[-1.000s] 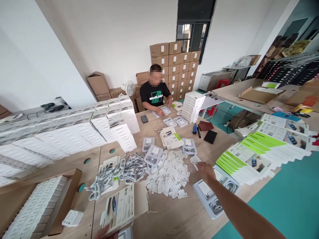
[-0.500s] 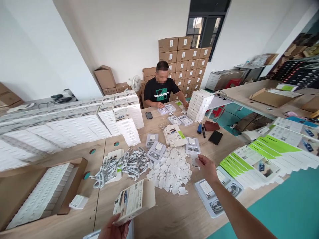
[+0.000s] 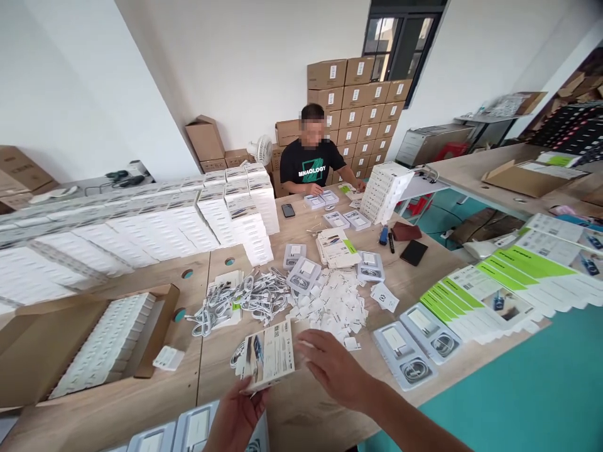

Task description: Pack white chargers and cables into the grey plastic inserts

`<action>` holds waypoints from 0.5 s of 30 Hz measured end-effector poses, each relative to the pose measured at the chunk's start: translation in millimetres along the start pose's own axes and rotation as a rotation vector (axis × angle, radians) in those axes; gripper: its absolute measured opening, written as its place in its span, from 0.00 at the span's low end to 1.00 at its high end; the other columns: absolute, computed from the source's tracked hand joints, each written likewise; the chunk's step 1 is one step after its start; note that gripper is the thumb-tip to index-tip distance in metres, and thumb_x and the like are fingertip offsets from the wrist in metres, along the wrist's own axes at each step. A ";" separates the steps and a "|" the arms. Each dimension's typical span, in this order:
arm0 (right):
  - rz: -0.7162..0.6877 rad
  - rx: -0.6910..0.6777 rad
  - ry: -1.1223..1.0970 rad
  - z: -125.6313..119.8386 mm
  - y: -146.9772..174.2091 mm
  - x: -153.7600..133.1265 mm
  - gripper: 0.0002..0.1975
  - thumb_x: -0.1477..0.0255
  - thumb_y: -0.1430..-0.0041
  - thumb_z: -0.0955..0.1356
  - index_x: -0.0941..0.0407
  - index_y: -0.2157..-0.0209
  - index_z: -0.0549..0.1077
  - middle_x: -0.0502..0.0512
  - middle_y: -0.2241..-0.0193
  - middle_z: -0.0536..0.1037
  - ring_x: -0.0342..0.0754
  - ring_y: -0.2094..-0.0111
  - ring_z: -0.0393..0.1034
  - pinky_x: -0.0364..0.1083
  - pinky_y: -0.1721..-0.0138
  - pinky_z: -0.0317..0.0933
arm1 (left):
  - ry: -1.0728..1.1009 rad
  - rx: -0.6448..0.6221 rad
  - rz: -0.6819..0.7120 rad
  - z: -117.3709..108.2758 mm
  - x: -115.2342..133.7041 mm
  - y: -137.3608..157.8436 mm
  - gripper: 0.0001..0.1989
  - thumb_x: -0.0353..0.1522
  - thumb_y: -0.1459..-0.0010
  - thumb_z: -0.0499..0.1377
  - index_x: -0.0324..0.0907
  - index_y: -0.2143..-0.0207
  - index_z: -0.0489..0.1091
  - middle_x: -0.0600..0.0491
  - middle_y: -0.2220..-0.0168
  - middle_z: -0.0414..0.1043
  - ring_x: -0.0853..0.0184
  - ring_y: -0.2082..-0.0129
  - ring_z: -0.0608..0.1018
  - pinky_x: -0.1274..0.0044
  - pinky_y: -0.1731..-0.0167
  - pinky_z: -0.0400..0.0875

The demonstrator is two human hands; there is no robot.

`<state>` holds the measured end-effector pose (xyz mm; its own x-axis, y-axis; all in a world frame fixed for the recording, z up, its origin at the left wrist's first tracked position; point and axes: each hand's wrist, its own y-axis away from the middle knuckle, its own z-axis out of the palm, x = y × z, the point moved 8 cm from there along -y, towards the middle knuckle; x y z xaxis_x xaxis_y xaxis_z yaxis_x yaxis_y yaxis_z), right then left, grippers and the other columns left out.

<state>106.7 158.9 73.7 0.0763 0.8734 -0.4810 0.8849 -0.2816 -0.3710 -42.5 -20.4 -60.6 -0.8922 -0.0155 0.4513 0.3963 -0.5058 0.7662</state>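
My left hand (image 3: 241, 408) grips the lower edge of a white printed box (image 3: 273, 355), held tilted above the table with its picture side towards me. My right hand (image 3: 336, 370) is at the box's right end, fingers drawn together by the end flap. Whatever those fingers may hold is hidden. Just behind the box lie a heap of small white cards (image 3: 330, 301) and a tangle of grey-white cables (image 3: 264, 292). Folded white leaflets (image 3: 385, 296) sit to the right of the heap. Filled plastic trays (image 3: 406, 355) with a charger and coiled cable lie further right.
Flat green-and-white boxes (image 3: 490, 295) overlap along the right edge. More trays (image 3: 198, 430) lie at the near left, beside an open carton (image 3: 155, 339). Stacked white boxes (image 3: 141, 229) line the left back. A co-worker (image 3: 311, 160) sits across the table (image 3: 301, 414).
My right hand has come from the leaflets beside the card heap to the box's end. My left hand has raised the box slightly and moved it right. The view has shifted a little.
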 end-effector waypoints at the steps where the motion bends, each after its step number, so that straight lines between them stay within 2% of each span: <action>1: 0.099 0.008 -0.007 -3.7 12.7 18.9 0.21 0.73 0.35 0.60 0.51 0.41 0.63 0.57 0.43 0.70 0.50 0.42 0.62 0.52 0.44 0.63 | -0.005 -0.007 0.025 0.6 2.3 1.0 0.17 0.22 0.45 0.60 0.37 0.51 0.68 0.45 0.63 0.80 0.63 0.70 0.81 0.73 0.69 0.79; 4: 0.493 0.033 0.111 -14.4 82.7 99.5 0.19 0.67 0.34 0.57 0.51 0.43 0.66 0.59 0.42 0.70 0.53 0.40 0.61 0.56 0.40 0.60 | -0.003 -0.035 0.107 1.2 12.2 5.2 0.22 0.20 0.48 0.61 0.42 0.50 0.69 0.49 0.61 0.80 0.63 0.67 0.82 0.71 0.65 0.79; 6: 0.764 -0.027 0.267 -9.2 147.5 146.4 0.23 0.65 0.35 0.57 0.55 0.42 0.65 0.63 0.39 0.66 0.58 0.37 0.57 0.60 0.39 0.56 | 0.011 -0.048 0.120 -0.1 16.4 7.8 0.25 0.19 0.50 0.62 0.44 0.50 0.70 0.51 0.61 0.80 0.63 0.65 0.82 0.71 0.63 0.79; 7: 0.870 -0.079 0.331 -1.1 178.4 160.7 0.25 0.64 0.36 0.57 0.56 0.40 0.62 0.63 0.36 0.61 0.60 0.35 0.53 0.62 0.37 0.52 | 0.016 -0.054 0.113 -0.9 17.2 8.9 0.26 0.19 0.51 0.62 0.45 0.50 0.71 0.52 0.61 0.80 0.64 0.65 0.82 0.71 0.63 0.79; 9: 1.003 -0.193 0.383 23.6 225.4 168.4 0.29 0.62 0.38 0.57 0.58 0.37 0.57 0.63 0.34 0.56 0.60 0.33 0.47 0.64 0.35 0.46 | 0.020 -0.059 0.085 -3.1 16.7 10.7 0.27 0.19 0.52 0.63 0.46 0.49 0.71 0.53 0.60 0.80 0.63 0.66 0.82 0.72 0.63 0.79; 11: 1.037 -0.266 0.358 48.8 244.2 155.8 0.31 0.59 0.38 0.56 0.56 0.35 0.54 0.60 0.32 0.53 0.59 0.32 0.45 0.63 0.36 0.46 | 0.013 -0.060 0.065 -5.2 15.1 11.9 0.29 0.19 0.52 0.62 0.46 0.48 0.70 0.52 0.59 0.80 0.62 0.66 0.82 0.72 0.64 0.79; 13: 1.007 -0.298 0.308 62.8 238.0 139.0 0.32 0.59 0.38 0.56 0.52 0.35 0.52 0.57 0.32 0.50 0.58 0.32 0.44 0.63 0.36 0.47 | -0.003 -0.067 0.063 -5.9 13.8 12.1 0.31 0.18 0.52 0.62 0.46 0.46 0.69 0.50 0.58 0.80 0.60 0.63 0.82 0.70 0.63 0.79; 15: 0.982 -0.315 0.290 60.8 222.0 133.9 0.36 0.61 0.42 0.61 0.50 0.34 0.49 0.55 0.30 0.45 0.59 0.31 0.40 0.64 0.36 0.45 | -0.042 -0.072 0.056 -6.0 11.7 11.0 0.33 0.18 0.52 0.62 0.47 0.44 0.67 0.50 0.56 0.79 0.57 0.60 0.81 0.68 0.62 0.79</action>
<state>285.4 189.2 -121.4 0.8892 0.3926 -0.2349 0.4520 -0.8335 0.3178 -49.9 -31.4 -49.6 -0.8586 -0.0103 0.5125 0.4275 -0.5660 0.7049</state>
